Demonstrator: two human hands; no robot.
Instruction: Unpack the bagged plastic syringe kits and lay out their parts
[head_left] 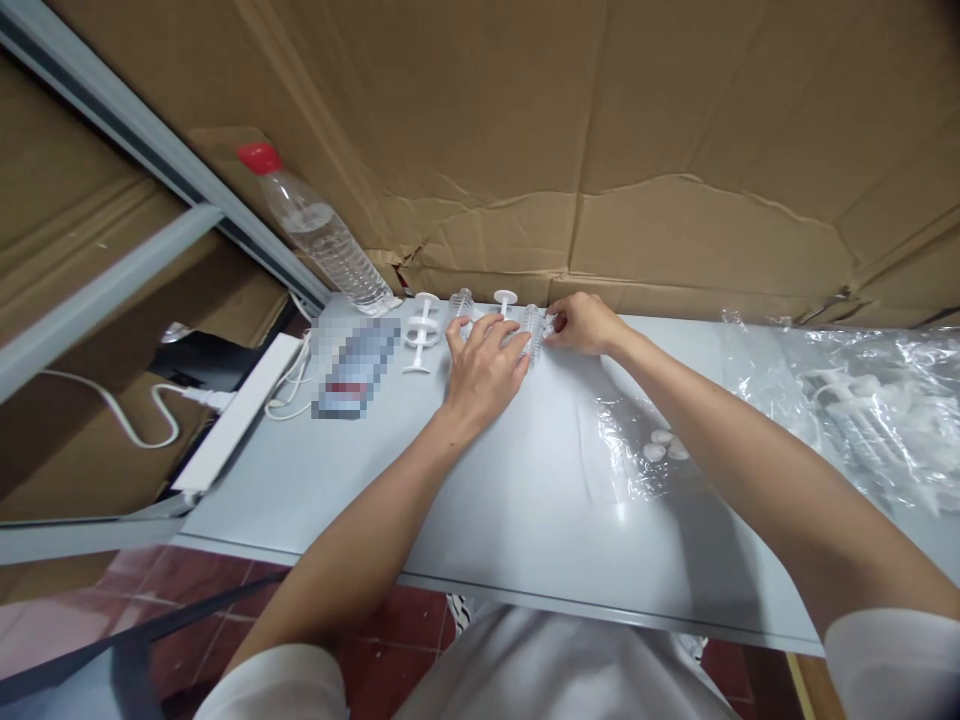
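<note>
My left hand [484,368] lies palm down near the back of the table, its fingers spread. Its fingertips reach toward a clear ribbed plastic tube [533,335], and another clear ribbed tube [462,302] shows partly behind its fingers. Close to the first tube's right side, my right hand [587,324] is closed in a pinch; what sits between the fingertips is too small to make out. A white plunger-like part with a round end [505,298] stands out between the hands. Left of my left hand are white plastic plunger-like parts [421,335] with round discs.
A water bottle with a red cap [322,235] stands at the back left beside a pixelated flat object [356,370]. A white power strip [238,412] lies along the left edge. Small white discs [655,452] rest on clear film; plastic bags [885,420] of white parts lie right. Cardboard [675,130] walls the back.
</note>
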